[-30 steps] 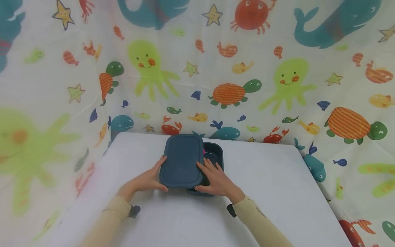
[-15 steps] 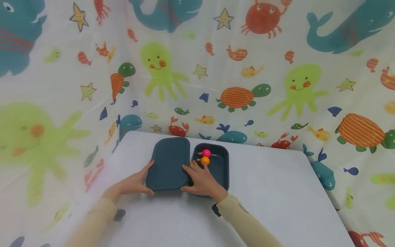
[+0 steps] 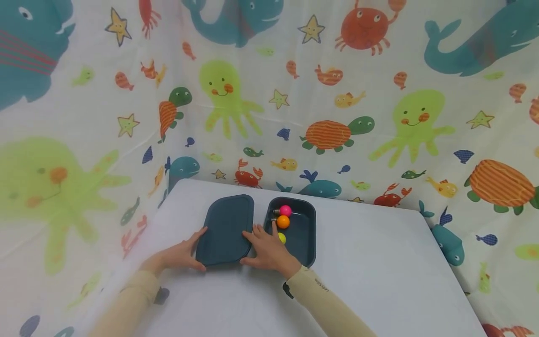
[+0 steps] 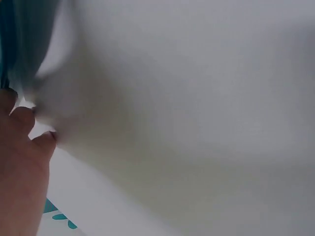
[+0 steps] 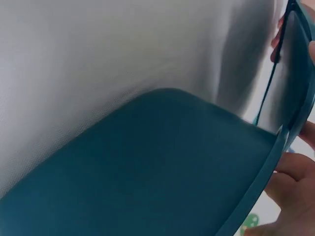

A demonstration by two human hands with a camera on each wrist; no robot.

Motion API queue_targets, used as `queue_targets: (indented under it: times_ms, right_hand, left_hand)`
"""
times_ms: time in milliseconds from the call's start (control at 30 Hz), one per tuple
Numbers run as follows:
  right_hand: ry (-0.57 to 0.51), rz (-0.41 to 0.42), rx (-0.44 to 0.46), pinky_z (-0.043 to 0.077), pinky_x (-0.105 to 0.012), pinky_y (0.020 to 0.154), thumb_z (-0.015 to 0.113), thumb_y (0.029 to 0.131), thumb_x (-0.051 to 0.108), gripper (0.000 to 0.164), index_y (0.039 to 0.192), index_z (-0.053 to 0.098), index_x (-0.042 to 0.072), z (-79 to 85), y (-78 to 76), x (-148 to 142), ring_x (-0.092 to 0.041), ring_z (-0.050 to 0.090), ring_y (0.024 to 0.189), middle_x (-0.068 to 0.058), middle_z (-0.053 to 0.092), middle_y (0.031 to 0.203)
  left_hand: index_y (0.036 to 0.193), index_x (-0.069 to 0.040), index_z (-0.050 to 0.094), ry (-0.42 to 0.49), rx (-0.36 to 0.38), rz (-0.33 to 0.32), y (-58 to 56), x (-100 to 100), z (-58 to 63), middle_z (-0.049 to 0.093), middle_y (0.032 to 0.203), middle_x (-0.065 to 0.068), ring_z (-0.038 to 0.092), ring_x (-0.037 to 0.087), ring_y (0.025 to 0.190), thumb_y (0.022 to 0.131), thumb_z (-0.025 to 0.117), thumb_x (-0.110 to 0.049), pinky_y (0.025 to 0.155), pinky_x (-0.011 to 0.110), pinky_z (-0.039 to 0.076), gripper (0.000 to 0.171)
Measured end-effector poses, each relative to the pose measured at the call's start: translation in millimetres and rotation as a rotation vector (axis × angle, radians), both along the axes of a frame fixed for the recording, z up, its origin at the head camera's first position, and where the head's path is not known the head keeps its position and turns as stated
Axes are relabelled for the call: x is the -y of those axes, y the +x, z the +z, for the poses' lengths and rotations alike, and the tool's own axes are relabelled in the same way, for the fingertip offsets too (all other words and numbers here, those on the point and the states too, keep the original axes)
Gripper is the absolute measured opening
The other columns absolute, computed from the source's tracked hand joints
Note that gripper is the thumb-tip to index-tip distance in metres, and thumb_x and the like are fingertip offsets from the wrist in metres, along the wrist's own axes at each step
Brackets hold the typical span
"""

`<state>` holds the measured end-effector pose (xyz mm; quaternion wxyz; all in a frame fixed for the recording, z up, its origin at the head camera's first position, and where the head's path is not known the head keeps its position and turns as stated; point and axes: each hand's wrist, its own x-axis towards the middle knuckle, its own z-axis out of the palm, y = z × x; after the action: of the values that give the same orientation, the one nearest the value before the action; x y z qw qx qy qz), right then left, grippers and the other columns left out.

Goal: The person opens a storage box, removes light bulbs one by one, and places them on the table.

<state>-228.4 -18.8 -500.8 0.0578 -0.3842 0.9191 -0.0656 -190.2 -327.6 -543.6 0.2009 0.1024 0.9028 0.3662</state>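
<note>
A dark teal rectangular lid (image 3: 225,229) is held between both hands, left of a matching teal box (image 3: 305,236). My left hand (image 3: 178,256) grips the lid's left edge with spread thumb and fingers. On the opposite edge, my right hand (image 3: 269,252) holds the lid and overlaps the box's left rim in the head view. Inside the uncovered box lie a pink bulb (image 3: 286,211), an orange bulb (image 3: 283,222) and a yellow bulb (image 3: 281,238), the last partly hidden by the right hand. The left wrist view catches only a blurred strip of lid (image 4: 29,34).
The box and hands are on a white table (image 3: 362,262). Behind and at both sides hangs a curtain (image 3: 269,117) printed with sea animals. The table's back edge runs just behind the box.
Both hands have carried the lid left off the box and set it lower beside it. The bulbs inside have come into view. The head view has shifted slightly.
</note>
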Motion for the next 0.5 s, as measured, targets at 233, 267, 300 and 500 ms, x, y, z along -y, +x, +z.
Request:
queue_targets:
  times_ms: [233,267,300,500]
  right_hand:
    - [-0.009,0.026,-0.056,0.008,-0.067,0.112,0.064,0.088,0.057,0.07,0.146,0.046,0.023,1.9,15.5,3.0,-0.026,0.036,0.141,-0.011,0.041,0.151]
    - [-0.007,0.024,-0.064,0.008,-0.067,0.112,0.065,0.088,0.056,0.069,0.146,0.046,0.023,2.4,17.4,3.4,-0.026,0.036,0.141,-0.01,0.042,0.151]
    - [-0.003,0.021,-0.069,0.007,-0.067,0.112,0.065,0.088,0.056,0.069,0.146,0.046,0.024,2.9,19.1,3.6,-0.026,0.036,0.141,-0.01,0.042,0.151]
    - [0.004,0.023,-0.09,0.009,-0.067,0.112,0.066,0.087,0.055,0.068,0.145,0.048,0.024,8.8,29.9,2.1,-0.026,0.038,0.14,-0.01,0.045,0.149]
  left_hand:
    - [0.156,-0.006,0.015,-0.045,-0.003,-0.027,16.6,-3.3,2.1,0.007,0.157,0.034,0.002,0.06,0.139,0.073,0.086,-0.033,0.107,0.074,0.007,0.112]
    - [0.155,-0.006,0.016,-0.043,-0.004,-0.03,18.7,-4.2,2.8,0.008,0.157,0.034,0.001,0.059,0.139,0.074,0.086,-0.032,0.107,0.073,0.006,0.11]
    - [0.155,-0.006,0.017,-0.039,-0.004,-0.034,20.7,-5.0,3.5,0.008,0.157,0.033,0.0,0.057,0.141,0.074,0.085,-0.03,0.108,0.072,0.005,0.109]
    - [0.155,-0.006,0.016,-0.033,0.021,-0.021,32.8,-8.6,9.6,0.006,0.158,0.032,-0.003,0.054,0.142,0.074,0.086,-0.027,0.109,0.071,0.001,0.109]
